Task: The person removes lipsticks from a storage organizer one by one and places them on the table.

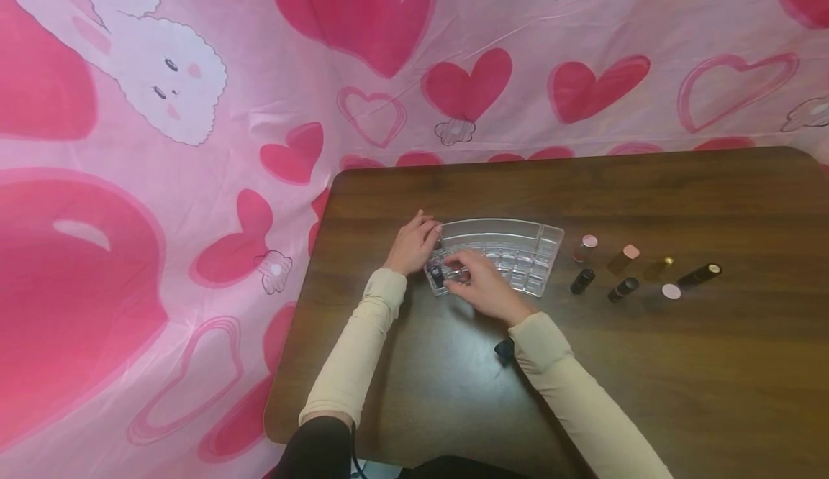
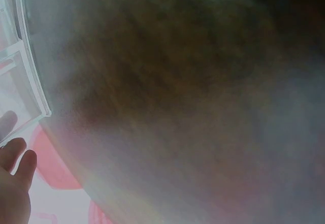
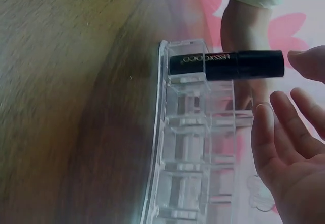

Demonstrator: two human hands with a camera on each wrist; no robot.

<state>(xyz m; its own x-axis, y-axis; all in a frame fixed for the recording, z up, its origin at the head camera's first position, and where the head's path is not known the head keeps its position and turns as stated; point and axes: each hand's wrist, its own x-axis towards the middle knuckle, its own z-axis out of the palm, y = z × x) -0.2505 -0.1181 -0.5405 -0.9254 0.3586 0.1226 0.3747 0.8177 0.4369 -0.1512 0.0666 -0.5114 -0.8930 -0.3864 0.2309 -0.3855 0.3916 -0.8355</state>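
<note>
A clear, curved cosmetics organizer (image 1: 549,249) with small compartments lies on the table. In the right wrist view, a black lipstick tube (image 3: 244,65) with printed lettering stands in the end compartment of the organizer (image 3: 185,142). My right hand (image 1: 486,285) is over that end, thumb near the tube's top and fingers spread apart, with a gap between them and the tube. At the organizer's left side, my left hand (image 1: 412,244) rests with fingers extended along its edge. The left wrist view catches only part of that hand (image 2: 15,183) beside the organizer's corner.
To the right stand several lipstick tubes, among them a pink-topped tube (image 1: 625,257), a black tube (image 1: 582,281), a gold-topped tube (image 1: 668,262) and a longer black tube (image 1: 699,275). A small black object (image 1: 504,352) shows under the right wrist. Heart-patterned cloth (image 1: 466,83) hangs behind the table (image 1: 414,393).
</note>
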